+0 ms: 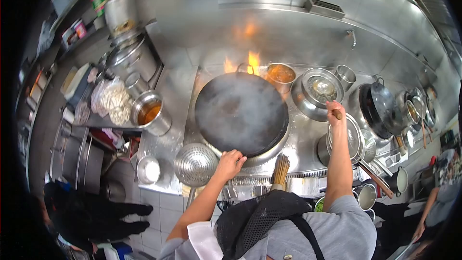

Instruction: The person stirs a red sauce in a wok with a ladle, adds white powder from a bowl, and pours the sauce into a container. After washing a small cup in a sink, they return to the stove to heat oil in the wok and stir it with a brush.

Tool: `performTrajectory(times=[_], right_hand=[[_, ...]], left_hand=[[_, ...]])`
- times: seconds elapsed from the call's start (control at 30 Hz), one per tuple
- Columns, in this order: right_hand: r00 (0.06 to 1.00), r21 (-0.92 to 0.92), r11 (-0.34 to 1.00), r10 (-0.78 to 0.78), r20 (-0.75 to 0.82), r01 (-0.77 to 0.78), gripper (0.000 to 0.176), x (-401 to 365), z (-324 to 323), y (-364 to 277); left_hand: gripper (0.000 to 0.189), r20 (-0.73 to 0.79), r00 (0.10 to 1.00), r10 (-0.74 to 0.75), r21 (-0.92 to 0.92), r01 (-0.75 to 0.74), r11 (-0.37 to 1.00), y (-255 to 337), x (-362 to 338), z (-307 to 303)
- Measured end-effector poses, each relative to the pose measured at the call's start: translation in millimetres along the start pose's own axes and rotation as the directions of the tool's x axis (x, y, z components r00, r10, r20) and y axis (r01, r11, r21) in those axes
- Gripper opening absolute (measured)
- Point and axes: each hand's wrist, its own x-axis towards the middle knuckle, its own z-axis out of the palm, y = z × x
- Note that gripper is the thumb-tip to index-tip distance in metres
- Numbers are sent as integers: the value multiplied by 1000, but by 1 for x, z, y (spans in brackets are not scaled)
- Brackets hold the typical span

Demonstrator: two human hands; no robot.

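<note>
A large black wok sits over the burner, with smoke rising from its dark inside and flames behind its far rim. At its near edge is my left hand, fingers curled round the rim; the exact grip is partly hidden. My right hand is closed on the wooden handle of a ladle. The ladle's bowl rests in a metal basin to the right of the wok. Left of my left hand lies a perforated skimmer. A bamboo wok brush stands upright in front of the wok.
Behind the wok stands a pot of orange-red liquid. A strainer and a second wok are to the right. On the left are a pot of brown liquid and bagged pale food. Other people stand at both lower sides.
</note>
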Motion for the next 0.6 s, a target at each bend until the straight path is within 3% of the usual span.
performTrajectory(times=[0.17,0.23,0.3,0.37,0.5,0.6], right_hand=[[996,-7,997,81,41,-81,37,-86,30,86],[985,-58,986,157,73,-153,44,-110,27,99],[989,142,983,98,111,-113,51,-130,10,112],[941,17,958,277,193,-286,55,-174,21,171],[948,-8,957,288,135,-290,52,-212,2,229],[966,-166,952,256,-25,-256,50,-236,-13,253]], left_hand=[[23,2,1000,-7,-31,7,999,-9,-5,-13],[23,-12,1000,-18,-21,17,1000,-10,-8,-19],[24,-16,999,50,-46,-50,998,-12,-11,-24],[24,-40,996,76,1,-76,997,-13,-14,-23],[25,-26,997,78,54,-77,996,-15,-17,-16],[25,-53,996,69,20,-68,997,-11,-14,-12]])
